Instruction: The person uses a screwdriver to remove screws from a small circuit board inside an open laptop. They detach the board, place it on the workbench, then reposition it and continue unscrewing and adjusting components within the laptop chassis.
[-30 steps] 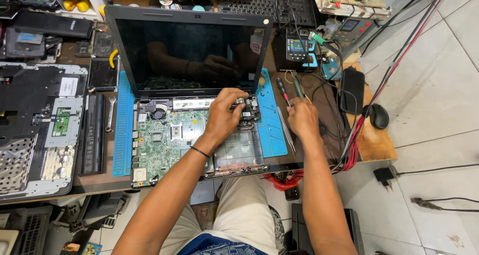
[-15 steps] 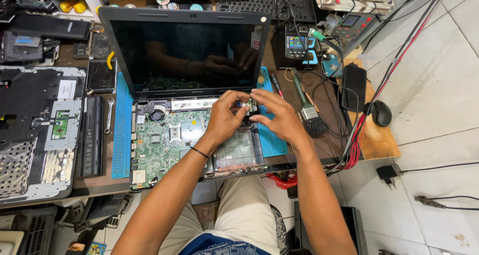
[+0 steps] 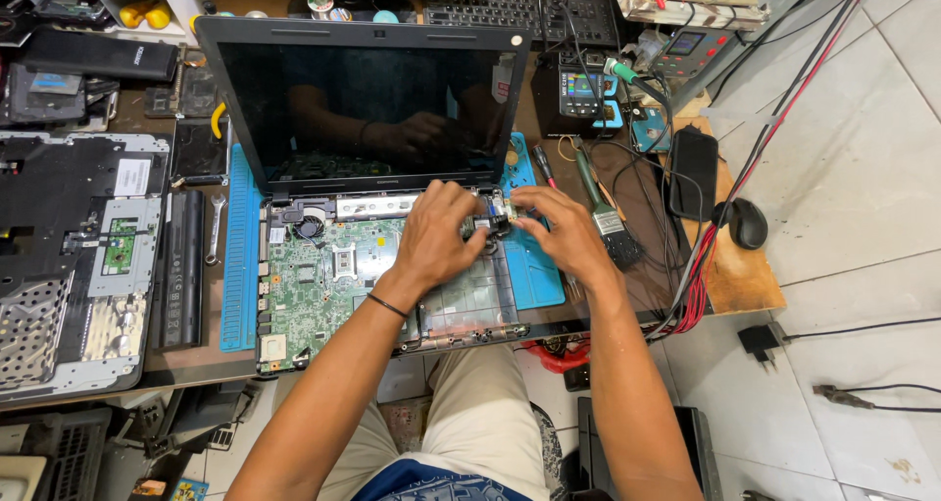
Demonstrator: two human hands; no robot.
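An opened laptop (image 3: pixel 363 99) with a dark screen sits on a blue mat (image 3: pixel 240 266), its keyboard cover off and the green motherboard (image 3: pixel 333 275) bare. My left hand (image 3: pixel 441 236) rests over the upper right part of the board, fingers curled around a small dark component (image 3: pixel 487 225) near the right hinge. My right hand (image 3: pixel 559 231) meets it from the right, its fingertips pinching the same small part. A thin black band circles my left wrist.
A removed laptop palmrest cover (image 3: pixel 69 266) and a black battery (image 3: pixel 184 266) lie at left. A brush (image 3: pixel 608 217), a screwdriver (image 3: pixel 542 166), a meter (image 3: pixel 585 89), a black mouse (image 3: pixel 747 223) and tangled red and black cables (image 3: pixel 706 266) crowd the right. A keyboard (image 3: pixel 510 6) sits behind.
My right hand moved left from the bench's right side to the hinge corner, joining my left hand on the small component. The left hand stayed in place.
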